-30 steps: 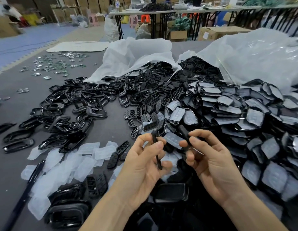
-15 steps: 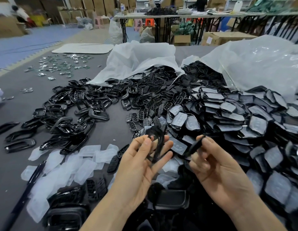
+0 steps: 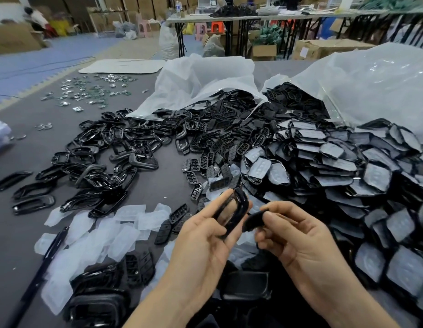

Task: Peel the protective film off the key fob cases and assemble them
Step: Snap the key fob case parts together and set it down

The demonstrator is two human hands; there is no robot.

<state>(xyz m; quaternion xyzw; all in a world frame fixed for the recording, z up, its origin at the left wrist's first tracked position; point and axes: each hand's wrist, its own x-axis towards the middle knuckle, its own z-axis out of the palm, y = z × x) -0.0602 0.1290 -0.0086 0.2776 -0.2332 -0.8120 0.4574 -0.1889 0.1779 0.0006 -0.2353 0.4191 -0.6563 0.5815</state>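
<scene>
My left hand [image 3: 203,235] holds a glossy black key fob frame [image 3: 231,211] between thumb and fingers, its opening facing me. My right hand [image 3: 293,235] pinches a small black case piece [image 3: 254,221] just right of the frame, almost touching it. A big heap of film-covered black case shells [image 3: 348,166] lies to the right. Loose black frames [image 3: 106,162] are spread at the left, and button inserts [image 3: 213,152] lie in the middle. Peeled clear films [image 3: 106,233] lie in a pile at the lower left.
Two white plastic bags [image 3: 201,84] spill parts at the back of the grey table [image 3: 21,245]. Small metal pieces [image 3: 87,91] are scattered at the far left. A black stick-like tool [image 3: 44,259] lies at the lower left. Assembled cases [image 3: 97,301] sit near the front edge.
My hands have come closer together. The left hand turned the frame so its opening faces me, and the right hand brought its small piece up beside the frame.
</scene>
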